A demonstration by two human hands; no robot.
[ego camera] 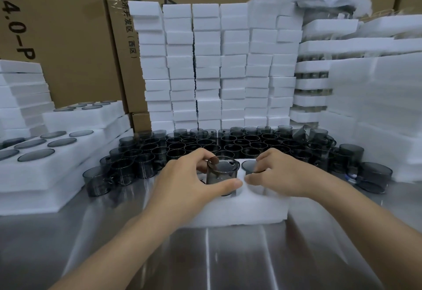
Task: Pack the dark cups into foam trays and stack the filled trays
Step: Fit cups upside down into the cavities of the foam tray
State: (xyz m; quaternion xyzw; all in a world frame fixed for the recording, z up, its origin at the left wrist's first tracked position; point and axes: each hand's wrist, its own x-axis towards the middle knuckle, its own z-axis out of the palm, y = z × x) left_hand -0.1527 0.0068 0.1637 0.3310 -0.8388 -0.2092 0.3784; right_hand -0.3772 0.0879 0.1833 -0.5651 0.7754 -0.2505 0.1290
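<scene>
L hand (pixel 182 175) clamped on a dark cup (pixel 220 173), thumb in front, fingers behind. Cup sits high, prob only part-way into the foam tray (pixel 239 209) under the palm. R hand (pixel 280 175) pinches the rim of a 2nd cup (pixel 250 166), sunk in just right of the L thumb tip. Risks imo: cup goes in tilted, jams, tears foam. Tray isn't pinned on the slick table (pixel 228 255), could slide. Loose cups (pixel 228 141) crowd just beyond the fingertips, so a knuckle bump topples them.

A tray (pixel 239 207) lies on the worktop (pixel 228 255); cups (pixel 228 143) stand behind it, foam stacks (pixel 219 66) behind them, filled trays (pixel 57 159) at left.
</scene>
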